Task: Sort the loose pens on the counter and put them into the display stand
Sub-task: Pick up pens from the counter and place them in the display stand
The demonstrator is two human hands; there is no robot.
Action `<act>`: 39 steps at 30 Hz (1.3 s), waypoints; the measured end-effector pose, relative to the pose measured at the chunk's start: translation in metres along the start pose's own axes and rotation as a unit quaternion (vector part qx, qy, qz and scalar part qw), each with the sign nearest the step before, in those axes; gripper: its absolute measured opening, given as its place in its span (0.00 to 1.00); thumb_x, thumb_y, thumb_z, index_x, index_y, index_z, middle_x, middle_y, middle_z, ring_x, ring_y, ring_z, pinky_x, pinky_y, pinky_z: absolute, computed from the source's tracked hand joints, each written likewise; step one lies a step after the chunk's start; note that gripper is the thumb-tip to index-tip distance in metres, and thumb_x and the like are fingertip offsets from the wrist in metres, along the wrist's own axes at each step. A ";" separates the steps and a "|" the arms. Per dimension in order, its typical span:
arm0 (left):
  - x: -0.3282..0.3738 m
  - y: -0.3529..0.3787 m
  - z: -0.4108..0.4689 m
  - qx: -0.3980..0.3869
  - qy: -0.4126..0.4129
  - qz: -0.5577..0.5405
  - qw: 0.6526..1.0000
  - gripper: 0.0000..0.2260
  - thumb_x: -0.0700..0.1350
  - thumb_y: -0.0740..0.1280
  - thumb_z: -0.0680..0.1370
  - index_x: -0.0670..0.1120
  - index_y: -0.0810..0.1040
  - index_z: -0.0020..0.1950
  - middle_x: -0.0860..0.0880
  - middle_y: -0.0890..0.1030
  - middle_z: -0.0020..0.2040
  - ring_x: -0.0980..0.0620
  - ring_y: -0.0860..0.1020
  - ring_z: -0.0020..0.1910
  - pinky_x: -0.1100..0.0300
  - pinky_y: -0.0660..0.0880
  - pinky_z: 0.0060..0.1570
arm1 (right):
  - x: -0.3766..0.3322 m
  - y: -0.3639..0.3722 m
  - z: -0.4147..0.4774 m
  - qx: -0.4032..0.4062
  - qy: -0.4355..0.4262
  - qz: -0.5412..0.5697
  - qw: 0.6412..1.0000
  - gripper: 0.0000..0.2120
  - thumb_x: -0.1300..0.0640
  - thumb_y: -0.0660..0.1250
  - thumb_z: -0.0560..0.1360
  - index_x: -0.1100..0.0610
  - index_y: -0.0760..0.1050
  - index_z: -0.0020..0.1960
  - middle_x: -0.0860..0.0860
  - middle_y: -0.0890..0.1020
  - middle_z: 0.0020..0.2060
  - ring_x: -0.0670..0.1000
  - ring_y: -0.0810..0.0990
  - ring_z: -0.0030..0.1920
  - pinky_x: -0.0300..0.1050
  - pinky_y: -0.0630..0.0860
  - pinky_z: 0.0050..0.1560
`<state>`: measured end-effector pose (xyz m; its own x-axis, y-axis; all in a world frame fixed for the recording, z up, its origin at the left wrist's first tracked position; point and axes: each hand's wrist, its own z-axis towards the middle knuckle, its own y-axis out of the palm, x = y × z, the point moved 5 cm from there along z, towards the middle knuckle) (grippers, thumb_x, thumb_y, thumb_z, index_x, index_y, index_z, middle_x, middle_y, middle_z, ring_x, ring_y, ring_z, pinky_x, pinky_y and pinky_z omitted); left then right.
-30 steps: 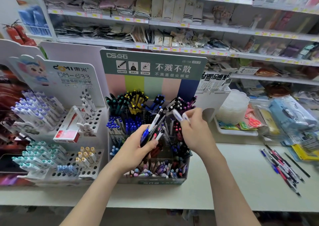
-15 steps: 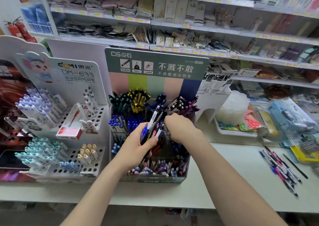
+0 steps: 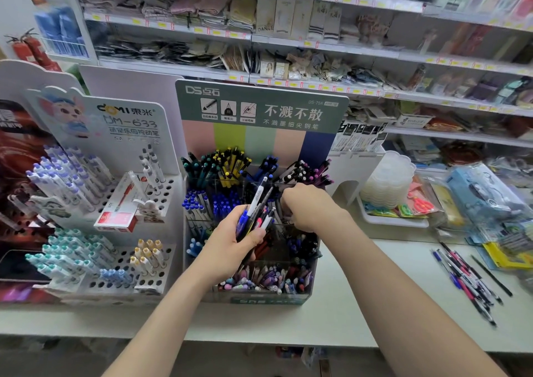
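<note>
While the pale counter (image 3: 346, 313) carries the tiered clear-plastic display stand (image 3: 259, 108) with a green header, my left hand (image 3: 230, 247) grips a bundle of blue, black and white pens (image 3: 256, 212) before it. My right hand (image 3: 308, 206) curls its fingers into a middle compartment, holding what I cannot tell. Loose dark pens (image 3: 467, 278) lie well right.

Right hand (image 3: 310, 208) hides whatever its curled fingers (image 3: 289, 200) hold
</note>
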<state>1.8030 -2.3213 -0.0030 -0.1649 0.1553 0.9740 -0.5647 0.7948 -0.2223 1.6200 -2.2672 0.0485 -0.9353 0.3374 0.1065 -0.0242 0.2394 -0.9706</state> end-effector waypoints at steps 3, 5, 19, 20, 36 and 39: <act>0.000 0.002 0.001 -0.001 0.001 0.008 1.000 0.12 0.50 0.69 0.85 0.60 0.74 0.67 0.53 0.84 0.48 0.42 0.84 0.39 0.43 0.84 0.46 | 0.005 0.005 0.001 -0.011 -0.006 0.033 0.999 0.15 0.66 0.71 0.72 0.56 0.76 0.57 0.54 0.74 0.51 0.58 0.77 0.45 0.52 0.78 0.42; 0.001 0.004 0.001 0.000 0.002 0.010 1.000 0.12 0.50 0.69 0.85 0.60 0.74 0.67 0.54 0.84 0.47 0.42 0.84 0.39 0.44 0.84 0.46 | 0.010 0.007 0.001 0.000 -0.006 0.054 0.999 0.17 0.68 0.71 0.70 0.55 0.78 0.56 0.54 0.76 0.51 0.58 0.80 0.45 0.53 0.82 0.43; 0.004 0.006 -0.004 0.040 -0.010 -0.047 0.998 0.11 0.49 0.69 0.84 0.54 0.76 0.66 0.54 0.86 0.48 0.56 0.84 0.40 0.61 0.79 0.40 | 0.007 0.029 -0.003 0.162 0.010 0.220 0.962 0.09 0.59 0.67 0.81 0.56 0.79 0.61 0.55 0.85 0.49 0.60 0.83 0.50 0.56 0.80 0.52; 0.003 0.005 -0.004 0.041 -0.009 -0.047 0.998 0.11 0.49 0.69 0.84 0.54 0.76 0.66 0.54 0.86 0.48 0.57 0.84 0.40 0.61 0.79 0.41 | 0.003 0.031 -0.003 0.140 0.000 0.216 0.966 0.10 0.59 0.66 0.81 0.56 0.79 0.61 0.55 0.85 0.49 0.60 0.82 0.51 0.56 0.80 0.53; 0.024 0.015 0.003 -0.111 0.000 -0.134 0.985 0.06 0.46 0.70 0.84 0.51 0.77 0.60 0.43 0.82 0.45 0.44 0.79 0.37 0.53 0.77 0.39 | -0.011 -0.011 -0.049 0.286 0.069 0.567 0.769 0.14 0.47 0.66 0.85 0.51 0.85 0.47 0.44 0.81 0.32 0.47 0.77 0.34 0.45 0.74 0.41; 0.026 0.018 0.003 -0.164 0.005 -0.116 0.980 0.03 0.46 0.70 0.85 0.51 0.76 0.56 0.42 0.82 0.46 0.43 0.79 0.37 0.53 0.76 0.38 | -0.010 -0.011 -0.047 0.249 0.070 0.637 0.726 0.14 0.49 0.69 0.83 0.55 0.86 0.45 0.50 0.75 0.28 0.47 0.70 0.32 0.46 0.70 0.39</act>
<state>1.7855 -2.3047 0.0179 -0.0542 -0.0475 0.9974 -0.2955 0.9549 0.0294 1.6464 -2.2307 0.0683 -0.2659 0.0940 -0.9594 0.6725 -0.6950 -0.2545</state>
